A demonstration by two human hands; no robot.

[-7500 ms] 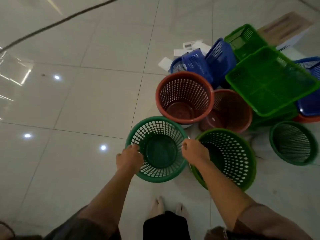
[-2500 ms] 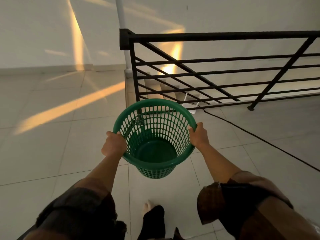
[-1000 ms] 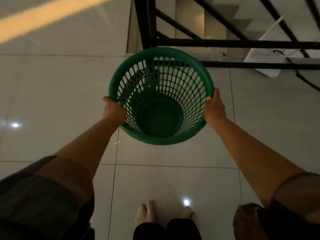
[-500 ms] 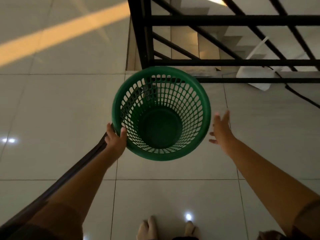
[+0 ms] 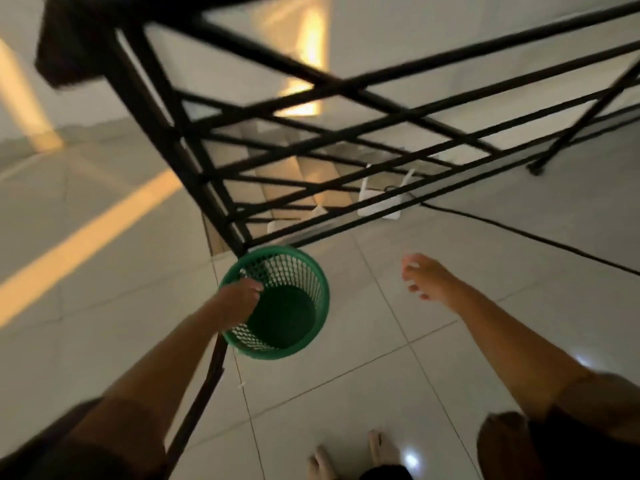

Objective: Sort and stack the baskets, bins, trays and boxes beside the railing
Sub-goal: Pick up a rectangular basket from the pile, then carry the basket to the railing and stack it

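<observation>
Placement step: left hand (image 5: 242, 299) grips the round green perforated plastic basket (image 5: 277, 303) at its nine-o'clock rim, beside the black metal railing (image 5: 194, 157). Right hand (image 5: 427, 280), three o'clock, loose, empty. Next, likely: release, fetch another.

The basket (image 5: 294, 306) is green with little holes, the railing (image 5: 311, 133) is black, and the floor (image 5: 450, 306) is pale.

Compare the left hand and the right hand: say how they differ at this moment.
The left hand rests on the rim of the green basket, its fingers over the edge; the right hand touches nothing. The left hand lies near the foot of the black railing; the right hand hangs over bare floor tile, apart from the basket, fingers loosely spread. Both are bare and reach forward.
</observation>
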